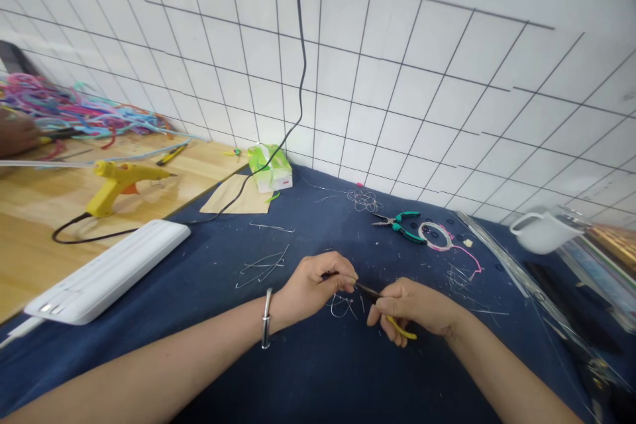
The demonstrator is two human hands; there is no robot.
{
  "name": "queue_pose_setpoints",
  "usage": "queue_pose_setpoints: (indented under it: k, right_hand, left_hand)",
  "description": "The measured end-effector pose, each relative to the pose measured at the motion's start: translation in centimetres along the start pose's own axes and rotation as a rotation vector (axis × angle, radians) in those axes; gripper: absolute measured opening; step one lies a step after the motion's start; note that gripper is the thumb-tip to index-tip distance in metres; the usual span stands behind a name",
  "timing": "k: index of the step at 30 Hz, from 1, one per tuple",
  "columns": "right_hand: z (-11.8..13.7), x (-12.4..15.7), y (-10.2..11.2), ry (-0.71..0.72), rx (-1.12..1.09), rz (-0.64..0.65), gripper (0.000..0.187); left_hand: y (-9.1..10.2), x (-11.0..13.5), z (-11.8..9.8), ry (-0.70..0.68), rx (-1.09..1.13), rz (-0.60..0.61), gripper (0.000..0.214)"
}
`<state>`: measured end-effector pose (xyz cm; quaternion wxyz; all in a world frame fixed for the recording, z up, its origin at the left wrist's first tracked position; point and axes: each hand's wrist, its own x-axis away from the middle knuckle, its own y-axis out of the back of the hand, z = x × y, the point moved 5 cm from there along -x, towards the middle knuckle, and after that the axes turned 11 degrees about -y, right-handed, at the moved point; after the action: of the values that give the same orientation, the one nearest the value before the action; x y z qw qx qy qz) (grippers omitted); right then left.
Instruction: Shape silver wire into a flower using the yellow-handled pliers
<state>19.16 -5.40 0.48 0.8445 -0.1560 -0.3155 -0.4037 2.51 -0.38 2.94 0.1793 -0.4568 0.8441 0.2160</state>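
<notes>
Yellow-handled pliers (401, 329) are gripped in the right hand (415, 305), fingers wrapped around handles, nose pointed at the left hand (318, 280). Left thumb and fingers are pinched together; contents can't be told. Wire loop (342, 300) seen just below, over navy cloth (308, 377).

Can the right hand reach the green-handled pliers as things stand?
Probably yes: nothing bulky stands between the right hand and the green-handled pliers, though that hand holds a yellow-handled tool.
</notes>
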Motion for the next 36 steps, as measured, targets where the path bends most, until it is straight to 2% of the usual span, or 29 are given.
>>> queue_pose_setpoints:
  k: [5, 8, 11, 15, 20, 28, 36]
  right_hand:
    - [-0.3, -0.2, 0.4, -0.005, 0.016, -0.029, 0.039]
    - [0.0, -0.1, 0.5, 0.031, 0.099, -0.12, 0.036]
    - [0.9, 0.1, 0.6, 0.132, 0.283, -0.344, 0.036]
    - [2.1, 0.5, 0.3, 0.352, 0.686, -0.712, 0.036]
    - [1.8, 0.7, -0.1, 0.529, 0.968, -0.995, 0.029]
    - [2.0, 1.5, -0.5, 0.696, 1.257, -1.21, 0.034]
    - [2.0, 2.1, -0.7, 0.709, 1.424, -1.264, 0.037]
  left_hand:
    - [-0.1, 0.0, 0.1, 0.053, 0.091, -0.007, 0.007]
    - [-0.1, 0.0, 0.9, 0.146, 0.223, -0.044, 0.008]
    - [-0.1, 0.0, 1.6, 0.194, 0.313, -0.059, 0.011]
    - [0.0, -0.1, 2.4, 0.214, 0.414, -0.094, 0.012]
    - [-0.3, 0.0, 2.8, 0.254, 0.532, -0.065, 0.012]
    - [-0.5, 0.1, 3.1, 0.313, 0.671, -0.039, 0.011]
    - [-0.5, 0.1, 2.9, 0.285, 0.626, -0.04, 0.011]
